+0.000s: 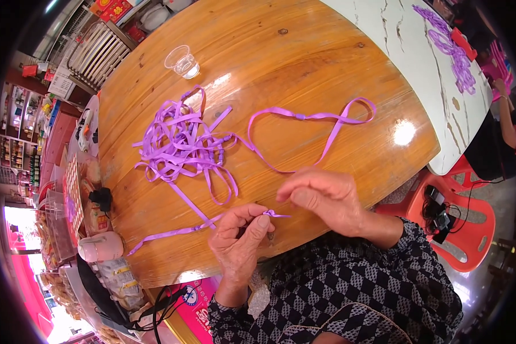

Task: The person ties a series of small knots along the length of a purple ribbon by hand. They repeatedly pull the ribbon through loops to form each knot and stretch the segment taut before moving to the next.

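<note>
My left hand (238, 238) is closed in a pinch on a narrow purple ribbon (278, 215). A small knot or loop shows at its thumb tip, with a short free end pointing right. My right hand (329, 200) hovers just to the right and above that end, fingers bent and a little apart from the thumb, with nothing visible in them. From the left hand the ribbon runs back toward a tangled heap of purple ribbon (175, 140) with darker purple bands on it. One long ribbon loop (301, 116) lies out to the right of the heap, twisted across itself.
A clear plastic cup (183, 63) stands on the wooden table (327, 57) beyond the heap. A pink, rounded object (100, 246) sits at the left edge. At the right are a white marbled table (378, 28) with more purple ribbon (453, 54), a red chair (470, 229) and another person's arm (505, 117).
</note>
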Tool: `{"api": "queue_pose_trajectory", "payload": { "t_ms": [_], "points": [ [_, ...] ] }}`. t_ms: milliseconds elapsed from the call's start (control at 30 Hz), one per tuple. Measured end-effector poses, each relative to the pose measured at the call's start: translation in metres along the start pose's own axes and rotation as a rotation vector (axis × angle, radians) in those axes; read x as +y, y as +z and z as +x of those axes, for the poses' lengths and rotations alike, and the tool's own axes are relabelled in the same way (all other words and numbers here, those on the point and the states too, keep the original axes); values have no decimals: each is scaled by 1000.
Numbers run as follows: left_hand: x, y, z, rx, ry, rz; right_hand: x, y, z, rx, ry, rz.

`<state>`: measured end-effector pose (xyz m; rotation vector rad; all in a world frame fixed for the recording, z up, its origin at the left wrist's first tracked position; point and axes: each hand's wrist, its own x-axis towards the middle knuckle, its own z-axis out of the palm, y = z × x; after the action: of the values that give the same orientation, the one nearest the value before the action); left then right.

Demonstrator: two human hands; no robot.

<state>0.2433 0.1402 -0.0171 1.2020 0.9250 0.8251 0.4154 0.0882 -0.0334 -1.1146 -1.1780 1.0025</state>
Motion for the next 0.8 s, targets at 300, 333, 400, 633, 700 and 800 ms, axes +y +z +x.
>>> {"api": "queue_pose_trajectory", "payload": {
  "t_ms": [300,333,400,633,700,800],
  "points": [
    [-2,2,-5,-37,166,189,5,9,4,-22,-277,-296],
    [-1,1,-4,-38,164,189,5,9,4,10,-317,-339],
    [3,-2,-2,-65,36,164,8,8,5,44,-355,-382],
    [11,-5,4,-141,-64,281,9,11,8,46,-546,-537],
    [8,-7,7,-172,-65,330,10,12,7,41,-558,-543],
    [8,-3,10,-129,-93,212,12,10,6,45,-533,-541]
  ]
}}
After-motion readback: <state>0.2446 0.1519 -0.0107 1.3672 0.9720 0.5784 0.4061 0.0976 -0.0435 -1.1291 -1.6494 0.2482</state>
